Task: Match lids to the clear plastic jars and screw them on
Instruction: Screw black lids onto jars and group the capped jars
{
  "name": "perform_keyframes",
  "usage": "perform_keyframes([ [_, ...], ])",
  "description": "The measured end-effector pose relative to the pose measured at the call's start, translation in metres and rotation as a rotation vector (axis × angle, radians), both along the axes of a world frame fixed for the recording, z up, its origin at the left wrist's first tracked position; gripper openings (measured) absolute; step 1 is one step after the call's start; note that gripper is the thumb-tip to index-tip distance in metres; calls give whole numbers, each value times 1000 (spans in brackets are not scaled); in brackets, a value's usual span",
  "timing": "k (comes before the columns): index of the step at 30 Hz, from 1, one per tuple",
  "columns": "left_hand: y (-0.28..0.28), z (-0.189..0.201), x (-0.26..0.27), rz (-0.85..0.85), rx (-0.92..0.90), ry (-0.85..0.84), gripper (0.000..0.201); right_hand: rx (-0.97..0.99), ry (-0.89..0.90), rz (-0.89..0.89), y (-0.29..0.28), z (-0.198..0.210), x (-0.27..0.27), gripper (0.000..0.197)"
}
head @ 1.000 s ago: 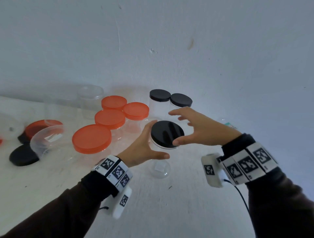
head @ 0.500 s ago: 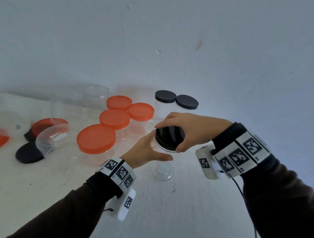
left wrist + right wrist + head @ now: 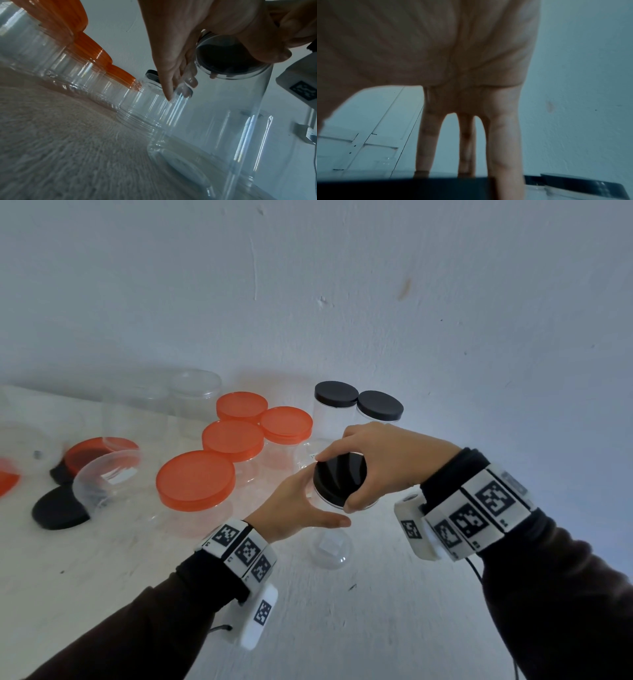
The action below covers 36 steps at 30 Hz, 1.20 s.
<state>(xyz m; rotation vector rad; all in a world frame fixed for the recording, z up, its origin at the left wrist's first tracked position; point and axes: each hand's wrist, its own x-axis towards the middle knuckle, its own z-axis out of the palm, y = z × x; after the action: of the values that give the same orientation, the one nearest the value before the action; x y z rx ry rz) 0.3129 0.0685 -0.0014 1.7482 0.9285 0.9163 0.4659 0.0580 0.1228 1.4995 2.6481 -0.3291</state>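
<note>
A tall clear jar (image 3: 330, 546) stands upright on the white table (image 3: 376, 628), with a black lid (image 3: 339, 479) on its mouth. My left hand (image 3: 298, 508) holds the jar's side just under the lid, thumb in front and fingers behind. From above, my right hand (image 3: 383, 460) grips the lid's rim with curled fingers and thumb. In the left wrist view the jar (image 3: 223, 121) rises on the right and the lid (image 3: 221, 59) shows dark through its wall. The right wrist view shows my right hand's fingers (image 3: 503, 135) reaching down over the black lid (image 3: 402, 188).
Several orange-lidded jars (image 3: 196, 479) stand just left of my hands. Two black-lidded jars (image 3: 358, 402) are behind, against the wall. Uncapped clear jars (image 3: 195, 402) stand at the back left. At the far left, one jar (image 3: 102, 484) lies on its side beside loose black lids (image 3: 58, 513) and an orange lid (image 3: 85, 455).
My right hand came down from a spread pose beside the black lid and closed round its rim. The left hand stayed on the jar.
</note>
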Motion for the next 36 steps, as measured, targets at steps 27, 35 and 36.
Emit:
perform_keyframes([
  [27, 5, 6, -6, -118, -66, 4, 65, -121, -83, 87, -1, 9, -5, 71],
  [35, -1, 5, -4, -99, -77, -68, 68, 167, -58, 14, -6, -4, -10, 62],
  [36, -2, 4, -3, -93, -75, -73, 71, 207, -65, -7, -8, -7, -13, 59],
])
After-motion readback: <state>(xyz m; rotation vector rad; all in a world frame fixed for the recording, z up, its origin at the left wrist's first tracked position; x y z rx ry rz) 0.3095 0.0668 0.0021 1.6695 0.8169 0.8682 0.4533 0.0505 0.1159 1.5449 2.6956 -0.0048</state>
